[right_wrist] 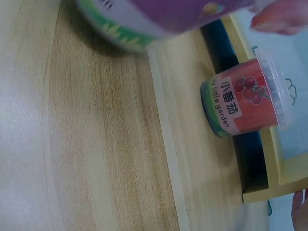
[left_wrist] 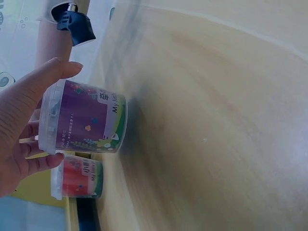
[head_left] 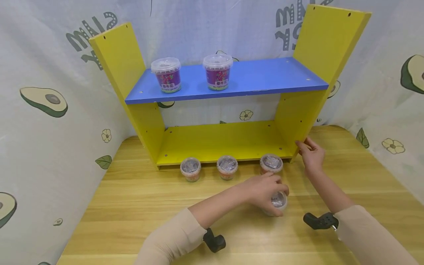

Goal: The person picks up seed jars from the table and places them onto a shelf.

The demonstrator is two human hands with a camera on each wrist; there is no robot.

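My left hand [head_left: 266, 193] grips a lidded plastic cup [left_wrist: 89, 118] by its rim, thumb on one side and fingers on the other. The cup has a purple label and is low over the table. In the right wrist view its lower part looms close and blurred. Just behind it stands a red-labelled cup [right_wrist: 243, 98] with a tomato picture, in front of the shelf. My right hand [head_left: 313, 156] holds the lower front edge of the right side panel [head_left: 303, 121] of a yellow and blue shelf unit; some of its fingers are hidden.
Two more lidded cups, one at left [head_left: 190, 168] and one in the middle [head_left: 227, 167], line the shelf's front. Two purple-labelled cups, the left one [head_left: 169, 79] and the right one [head_left: 218, 75], stand on the blue board [head_left: 265, 77]. Avocado-print cloth [head_left: 39, 147] surrounds the wooden table [head_left: 132, 209].
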